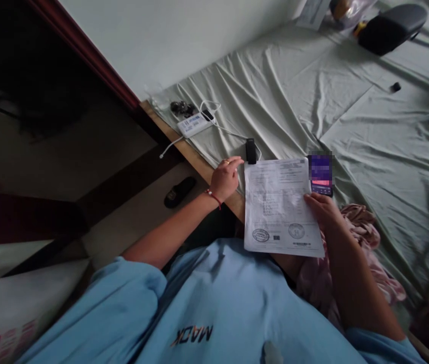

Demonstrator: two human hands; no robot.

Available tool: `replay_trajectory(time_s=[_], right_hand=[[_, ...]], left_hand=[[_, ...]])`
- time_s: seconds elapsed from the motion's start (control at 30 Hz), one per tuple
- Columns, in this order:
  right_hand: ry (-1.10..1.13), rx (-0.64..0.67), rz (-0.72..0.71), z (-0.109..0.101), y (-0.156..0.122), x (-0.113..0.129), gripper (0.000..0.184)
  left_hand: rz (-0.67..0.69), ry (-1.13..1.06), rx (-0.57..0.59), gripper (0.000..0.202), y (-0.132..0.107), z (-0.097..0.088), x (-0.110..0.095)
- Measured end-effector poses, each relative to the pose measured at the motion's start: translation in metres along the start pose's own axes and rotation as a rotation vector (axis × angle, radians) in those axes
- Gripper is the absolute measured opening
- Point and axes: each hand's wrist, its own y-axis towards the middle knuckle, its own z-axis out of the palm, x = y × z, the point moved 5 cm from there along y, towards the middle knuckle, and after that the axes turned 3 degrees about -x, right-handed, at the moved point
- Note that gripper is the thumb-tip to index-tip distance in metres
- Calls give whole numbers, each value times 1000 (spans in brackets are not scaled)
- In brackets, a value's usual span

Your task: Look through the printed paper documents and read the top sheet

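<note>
Left hand: my left hand (pixel 225 178) is off the sheet, fingers loosely curled, grip on nothing, knuckles at the bed edge just beside the small black device (pixel 251 151).
Right hand: my right hand (pixel 323 210) rests on the right edge of the printed paper (pixel 280 207), fingers flat; I can't tell whether the grip pinches it or merely pins it.
Paper: lying at the near edge of the bed sheet (pixel 370 126), lower part overhanging towards my lap.
Phone: phone (pixel 321 174), screen lit, touching the paper's top right corner.
Handling: I judge the paper light, floppy, easily creased; best taken by a side edge, thumb on top.
Containers: none near my hands.
Further off: a white power bank (pixel 194 124) with a cable, well apart from the paper.
</note>
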Motion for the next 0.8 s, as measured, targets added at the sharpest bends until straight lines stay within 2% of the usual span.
replay_trajectory(time_s=[0.13,0.27,0.37,0.57,0.8], right_hand=[[-20,-2,-2,-3,2,0,33],[-23,-19,-10,-3,2,1,30],[-17,-15,-10,-3,2,1,30],[-16,-13,3,-6,7,-3,28],[17,-3,-11,0,-1,1,31]], left_hand=[[157,-12,54,53,25,15,2],[152,-31,183,59,34,32,11],[155,-21,243,64,34,37,17],[171,-12,209,58,31,33,21],[142,-26,161,48,29,35,10]])
